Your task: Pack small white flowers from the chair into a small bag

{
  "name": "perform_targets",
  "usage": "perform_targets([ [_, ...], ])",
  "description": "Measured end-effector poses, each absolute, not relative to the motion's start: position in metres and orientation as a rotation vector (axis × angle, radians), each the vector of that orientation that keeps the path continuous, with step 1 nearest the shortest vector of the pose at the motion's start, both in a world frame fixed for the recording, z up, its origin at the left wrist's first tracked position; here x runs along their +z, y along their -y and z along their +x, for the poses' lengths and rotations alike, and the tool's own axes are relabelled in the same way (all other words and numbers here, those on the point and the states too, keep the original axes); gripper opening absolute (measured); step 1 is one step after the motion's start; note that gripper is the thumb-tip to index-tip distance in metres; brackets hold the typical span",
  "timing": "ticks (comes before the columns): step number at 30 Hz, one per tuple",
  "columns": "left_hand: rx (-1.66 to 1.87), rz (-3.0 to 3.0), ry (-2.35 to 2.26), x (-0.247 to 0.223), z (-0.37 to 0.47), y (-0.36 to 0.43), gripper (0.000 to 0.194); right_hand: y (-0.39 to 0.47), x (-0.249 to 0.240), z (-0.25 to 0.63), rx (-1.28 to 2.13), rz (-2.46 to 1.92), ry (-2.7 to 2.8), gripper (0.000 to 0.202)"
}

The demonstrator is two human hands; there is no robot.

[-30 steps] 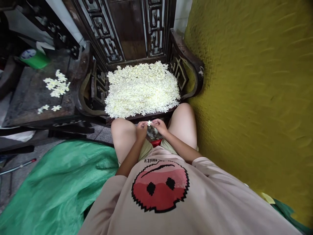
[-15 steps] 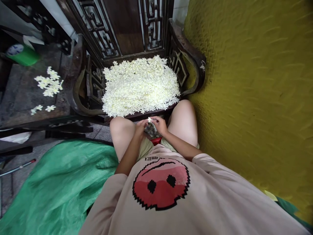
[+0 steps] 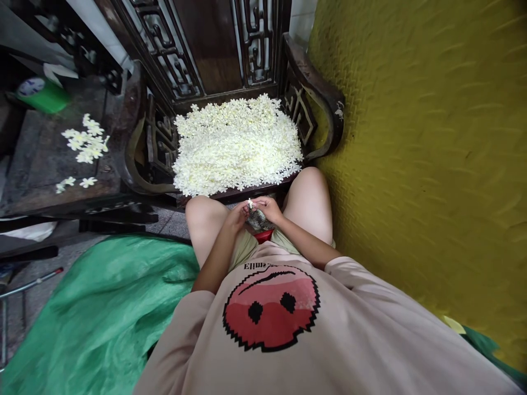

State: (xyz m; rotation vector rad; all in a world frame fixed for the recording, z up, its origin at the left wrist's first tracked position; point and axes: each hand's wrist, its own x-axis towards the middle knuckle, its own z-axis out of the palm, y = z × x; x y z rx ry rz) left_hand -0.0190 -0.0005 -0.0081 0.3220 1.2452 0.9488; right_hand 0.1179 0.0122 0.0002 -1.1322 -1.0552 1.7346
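A small white flower (image 3: 250,203) is pinched between my fingertips, above the gap between my knees. My left hand (image 3: 237,215) is closed, with its fingertips against the flower's left side. From the right, my right hand (image 3: 268,208) meets it there, thumb and finger pressed together at the flower. Whether a needle or thread is in the fingers is too small to tell. Just beyond my knees, a thick layer of white flowers (image 3: 239,148) covers the seat of a dark carved wooden chair (image 3: 216,60).
On the dark wooden table (image 3: 37,159) at left lie a few loose flowers (image 3: 87,144) and a green roll (image 3: 45,96). Green plastic sheeting (image 3: 111,307) spreads at my lower left. A yellow textured surface (image 3: 411,164) rises close on the right. Something red (image 3: 263,236) shows beneath my hands.
My fingertips have drawn closer together around the flower, which has turned and shows less of its open face. The view has shifted slightly.
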Motion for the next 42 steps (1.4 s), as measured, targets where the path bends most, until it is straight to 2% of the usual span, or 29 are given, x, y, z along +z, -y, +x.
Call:
perform_targets([
  [10,0.962,0.322,-1.17,0.0,-0.019,0.004,0.02,-0.013,0.003,0.118,1.753,-1.124,1.022,0.036],
  [35,0.994,0.165,-1.025,0.007,-0.018,0.005,0.014,-0.015,-0.007,0.12,1.779,-1.076,0.96,0.032],
  [42,1.079,0.437,-1.29,-0.004,-0.014,0.003,0.017,-0.016,-0.016,0.121,1.74,-1.144,0.958,0.028],
])
